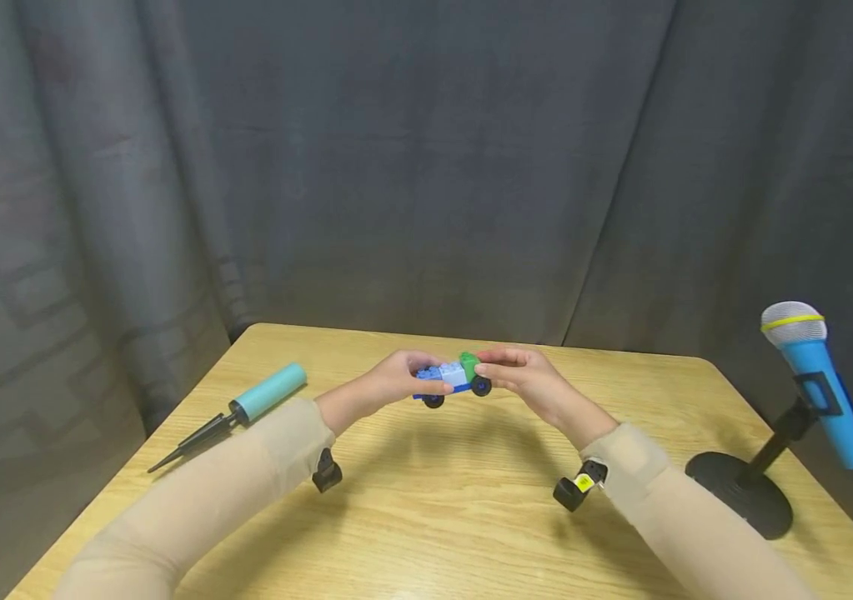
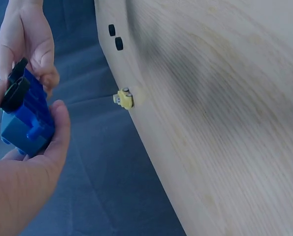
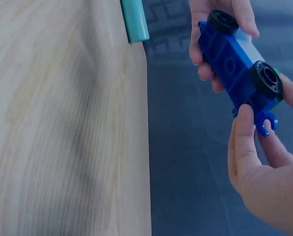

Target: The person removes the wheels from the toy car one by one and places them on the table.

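Note:
A toy car [image 1: 454, 374] made of building bricks is held up above the table between both hands. It has a blue wheeled base [image 3: 230, 66], black wheels, and blue, pale blue and green bricks on top. My left hand [image 1: 393, 382] grips the blue end, thumb along the near side. With fingers and thumb, my right hand [image 1: 534, 382] holds the end with the green brick [image 1: 469, 363]. A blue hook [image 3: 267, 123] sticks out at that end in the right wrist view, beside the right fingers. The left palm hides part of the car's rear.
On the wooden table [image 1: 441, 517], a teal hand pump [image 1: 270, 392] with a black nozzle lies at left. A blue toy microphone [image 1: 820, 383] on a black stand is at right. The left wrist view shows a small yellow toy [image 2: 124, 98] and two black pieces [image 2: 115, 37] near an edge.

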`<state>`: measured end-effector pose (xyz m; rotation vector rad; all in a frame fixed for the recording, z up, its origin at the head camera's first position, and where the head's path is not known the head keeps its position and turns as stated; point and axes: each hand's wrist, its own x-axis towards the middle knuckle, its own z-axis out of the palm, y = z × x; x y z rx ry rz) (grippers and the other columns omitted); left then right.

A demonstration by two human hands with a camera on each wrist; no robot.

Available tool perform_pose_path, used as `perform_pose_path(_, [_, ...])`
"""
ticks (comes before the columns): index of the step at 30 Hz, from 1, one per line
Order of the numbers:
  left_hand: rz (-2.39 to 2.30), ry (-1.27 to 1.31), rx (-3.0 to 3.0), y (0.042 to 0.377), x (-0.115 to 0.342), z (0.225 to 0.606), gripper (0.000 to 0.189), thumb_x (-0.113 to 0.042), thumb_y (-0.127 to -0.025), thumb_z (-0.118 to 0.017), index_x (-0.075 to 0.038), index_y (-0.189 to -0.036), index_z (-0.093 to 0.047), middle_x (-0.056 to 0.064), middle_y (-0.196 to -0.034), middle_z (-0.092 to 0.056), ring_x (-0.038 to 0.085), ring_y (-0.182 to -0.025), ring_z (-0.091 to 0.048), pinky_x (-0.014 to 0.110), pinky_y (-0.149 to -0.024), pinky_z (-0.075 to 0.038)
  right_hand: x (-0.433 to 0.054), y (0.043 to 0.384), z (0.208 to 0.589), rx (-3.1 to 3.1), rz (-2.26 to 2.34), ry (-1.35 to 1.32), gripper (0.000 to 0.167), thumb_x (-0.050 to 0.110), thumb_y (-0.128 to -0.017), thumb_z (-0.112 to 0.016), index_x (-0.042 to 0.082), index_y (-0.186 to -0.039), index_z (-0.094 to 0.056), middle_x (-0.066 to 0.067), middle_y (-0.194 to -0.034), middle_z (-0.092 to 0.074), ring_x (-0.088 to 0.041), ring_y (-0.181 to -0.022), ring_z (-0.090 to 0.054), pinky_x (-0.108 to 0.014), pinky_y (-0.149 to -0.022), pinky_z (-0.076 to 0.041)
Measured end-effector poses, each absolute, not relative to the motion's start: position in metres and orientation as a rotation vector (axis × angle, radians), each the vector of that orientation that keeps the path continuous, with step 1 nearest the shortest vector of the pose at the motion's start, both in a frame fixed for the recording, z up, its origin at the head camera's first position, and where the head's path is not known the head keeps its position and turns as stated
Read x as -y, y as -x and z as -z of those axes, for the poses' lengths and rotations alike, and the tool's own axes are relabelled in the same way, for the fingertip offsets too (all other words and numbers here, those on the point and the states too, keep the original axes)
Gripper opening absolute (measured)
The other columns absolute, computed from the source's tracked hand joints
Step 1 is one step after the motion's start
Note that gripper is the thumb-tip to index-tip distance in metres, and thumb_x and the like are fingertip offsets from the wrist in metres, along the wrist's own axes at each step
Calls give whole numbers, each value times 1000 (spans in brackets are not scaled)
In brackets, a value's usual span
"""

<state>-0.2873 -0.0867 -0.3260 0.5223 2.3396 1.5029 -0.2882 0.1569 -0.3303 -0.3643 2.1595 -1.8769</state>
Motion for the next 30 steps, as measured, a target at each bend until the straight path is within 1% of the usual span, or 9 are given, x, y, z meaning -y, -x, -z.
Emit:
perform_pose_path(6, [-1423,-563,-2361,289,84,326,51,-30,-85,-76,-4,-127,-61,10,-114,-68,17,-95,-64,30,-81,-54,-155,281,330,-2198,1853,325,44,24,-89,-71,-2,-122,-60,0,-104,-69,-16,-96,-64,-46,-108,-34])
perform_pose_path(9, [-1401,-599,-2364,290,84,327,51,-28,-85,-75,-2,-127,-60,11,-112,-68,16,-92,-65,29,-79,-54,-153,280,330,-2212,1850,314,44,25,-88,-71,-2,-121,-61,0,-102,-70,-15,-94,-65,-46,-107,-36])
perform_pose_path(11, [-1393,-609,-2368,290,83,327,51,-27,-85,-75,-2,-127,-60,11,-111,-68,16,-92,-65,28,-79,-54,-153,280,331,-2222,1843,314,43,25,-89,-71,-2,-120,-61,0,-101,-70,-15,-93,-65,-46,-107,-36])
perform_pose_path(17, [-1366,-605,-2413,287,81,328,51,-27,-86,-74,-4,-129,-59,10,-114,-67,16,-94,-64,28,-80,-54,-153,280,334,-2229,1837,330,43,26,-89,-71,-2,-120,-61,-1,-104,-70,-16,-93,-66,-46,-105,-38])
perform_pose_path(20, [-1359,-579,-2439,287,79,327,49,-26,-85,-75,-4,-127,-61,10,-113,-68,16,-93,-64,28,-80,-54,-153,280,335,-2241,1812,349,44,27,-89,-71,-1,-122,-60,-4,-109,-69,-17,-93,-66,-45,-105,-39])
perform_pose_path(23, [-1347,-538,-2483,287,78,327,49,-26,-85,-76,-4,-126,-62,11,-114,-67,15,-92,-64,28,-79,-54,-153,280,335,-2225,1805,371,49,27,-92,-67,-2,-130,-55,-8,-117,-64,-16,-94,-65,-43,-104,-42])
perform_pose_path(25, [-1344,-506,-2513,287,77,327,50,-26,-84,-77,-4,-126,-62,12,-116,-67,16,-93,-65,29,-80,-54,-153,279,335,-2190,1830,366,54,29,-95,-63,-4,-135,-49,-10,-118,-62,-14,-94,-65,-38,-101,-46])
perform_pose_path(28, [-1356,-454,-2553,288,77,327,49,-25,-83,-78,-4,-124,-63,14,-118,-67,18,-97,-66,30,-81,-55,-154,276,335,-2110,1872,350,57,31,-99,-56,-7,-138,-40,-9,-111,-61,-13,-90,-65,-31,-92,-52])
perform_pose_path(30, [-1373,-426,-2564,287,77,327,49,-24,-82,-79,-3,-123,-64,15,-117,-68,20,-99,-66,31,-82,-55,-154,274,336,-2071,1880,344,55,31,-100,-53,-9,-135,-41,-8,-103,-64,-13,-87,-67,-28,-87,-55])
